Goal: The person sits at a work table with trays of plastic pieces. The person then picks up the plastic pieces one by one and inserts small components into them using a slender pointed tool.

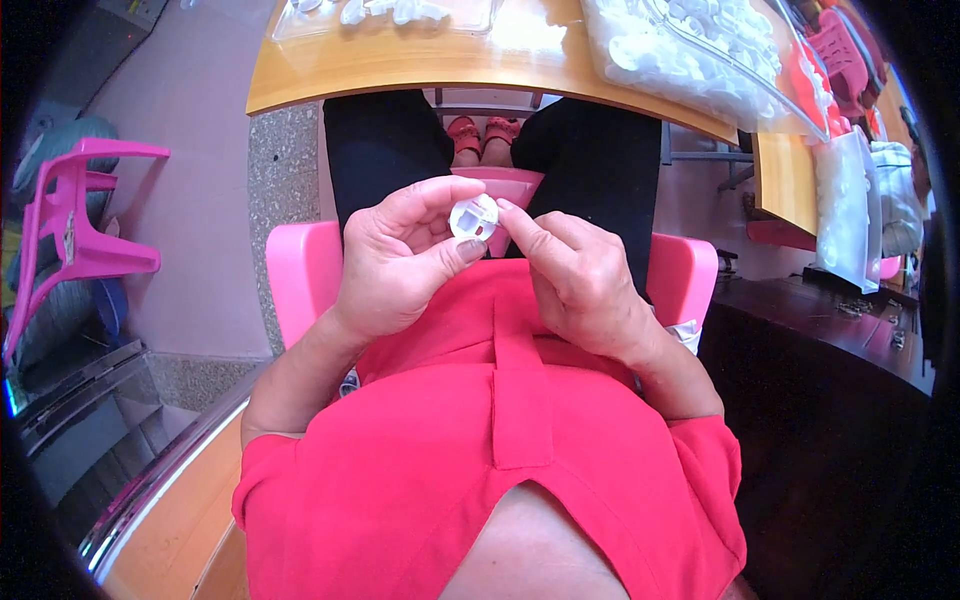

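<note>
A small round white plastic part (pixel 467 222), with a squarish recess and a small slot in its face, is held up over my lap. My left hand (pixel 400 250) pinches it by the rim, thumb below and fingers above. From the other side my right hand (pixel 580 265) comes in, its index fingertip and thumb closed at the part's right edge. Whether a smaller piece is between those right fingers is too small to tell.
A wooden table (pixel 400 85) stands ahead. On it are a clear tray (pixel 285 28) of white plastic pieces at left and a large clear bin (pixel 690 75) heaped with white parts at right. Pink chair arms (pixel 305 275) flank me. A magenta plastic chair (pixel 90 235) stands at far left.
</note>
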A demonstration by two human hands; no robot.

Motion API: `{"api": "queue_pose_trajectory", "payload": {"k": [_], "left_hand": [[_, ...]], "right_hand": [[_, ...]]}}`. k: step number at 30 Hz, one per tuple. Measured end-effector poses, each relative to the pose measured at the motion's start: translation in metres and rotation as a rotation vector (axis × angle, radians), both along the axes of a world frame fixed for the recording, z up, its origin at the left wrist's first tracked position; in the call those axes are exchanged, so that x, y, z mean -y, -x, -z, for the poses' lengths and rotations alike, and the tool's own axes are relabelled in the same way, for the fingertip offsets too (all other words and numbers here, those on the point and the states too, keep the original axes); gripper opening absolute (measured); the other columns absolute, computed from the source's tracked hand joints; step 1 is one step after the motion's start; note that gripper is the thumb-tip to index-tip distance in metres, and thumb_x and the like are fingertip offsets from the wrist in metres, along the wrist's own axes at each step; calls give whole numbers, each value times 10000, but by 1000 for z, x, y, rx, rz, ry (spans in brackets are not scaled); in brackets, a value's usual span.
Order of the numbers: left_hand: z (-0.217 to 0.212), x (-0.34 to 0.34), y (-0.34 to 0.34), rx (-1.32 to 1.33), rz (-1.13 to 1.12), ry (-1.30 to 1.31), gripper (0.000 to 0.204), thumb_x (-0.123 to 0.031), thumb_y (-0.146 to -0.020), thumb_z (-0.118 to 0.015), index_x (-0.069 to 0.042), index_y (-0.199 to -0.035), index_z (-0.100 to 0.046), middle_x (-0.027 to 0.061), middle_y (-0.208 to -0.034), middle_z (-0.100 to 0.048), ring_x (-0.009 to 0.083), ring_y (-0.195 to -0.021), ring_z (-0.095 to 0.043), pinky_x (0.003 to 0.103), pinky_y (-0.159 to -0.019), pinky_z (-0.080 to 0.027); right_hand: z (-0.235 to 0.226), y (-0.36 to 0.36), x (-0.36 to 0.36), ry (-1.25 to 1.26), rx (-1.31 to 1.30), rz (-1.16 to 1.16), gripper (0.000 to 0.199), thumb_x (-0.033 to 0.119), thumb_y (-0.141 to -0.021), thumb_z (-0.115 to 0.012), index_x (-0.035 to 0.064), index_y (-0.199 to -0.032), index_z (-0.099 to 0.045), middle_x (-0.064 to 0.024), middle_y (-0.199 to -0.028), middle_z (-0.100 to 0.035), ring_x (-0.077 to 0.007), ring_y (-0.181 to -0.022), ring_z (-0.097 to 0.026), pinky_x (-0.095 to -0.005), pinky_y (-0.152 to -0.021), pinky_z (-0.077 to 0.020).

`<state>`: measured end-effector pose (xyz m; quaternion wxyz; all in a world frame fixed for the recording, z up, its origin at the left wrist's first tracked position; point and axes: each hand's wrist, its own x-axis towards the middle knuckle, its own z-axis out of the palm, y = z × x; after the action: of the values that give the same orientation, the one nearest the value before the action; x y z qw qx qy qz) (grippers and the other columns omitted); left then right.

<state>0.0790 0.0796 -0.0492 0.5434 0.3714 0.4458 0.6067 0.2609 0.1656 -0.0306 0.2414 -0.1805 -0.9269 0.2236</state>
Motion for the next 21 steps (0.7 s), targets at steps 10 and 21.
{"api": "queue_pose_trajectory", "payload": {"k": [10,21], "left_hand": [[8,-3,-3,-50,-40,-109,399,96,-833,-605,13,-1215,-529,142,-1091,-628,197,-965,-643,305,-839,-549],[17,-7,-1,12,-27,-90,339,71,-838,-624,45,-1170,-561,127,-1073,-634,173,-958,-630,295,-863,-528]], "right_hand": [[-1,4,2,381,-78,46,480,-152,-767,-529,10,-1217,-574,-146,-743,-569,-250,-625,-589,-295,-552,-463],[1,5,-2,559,-79,82,420,-104,-800,-531,7,-1202,-585,-162,-733,-577,-238,-647,-600,-299,-588,-465]]}}
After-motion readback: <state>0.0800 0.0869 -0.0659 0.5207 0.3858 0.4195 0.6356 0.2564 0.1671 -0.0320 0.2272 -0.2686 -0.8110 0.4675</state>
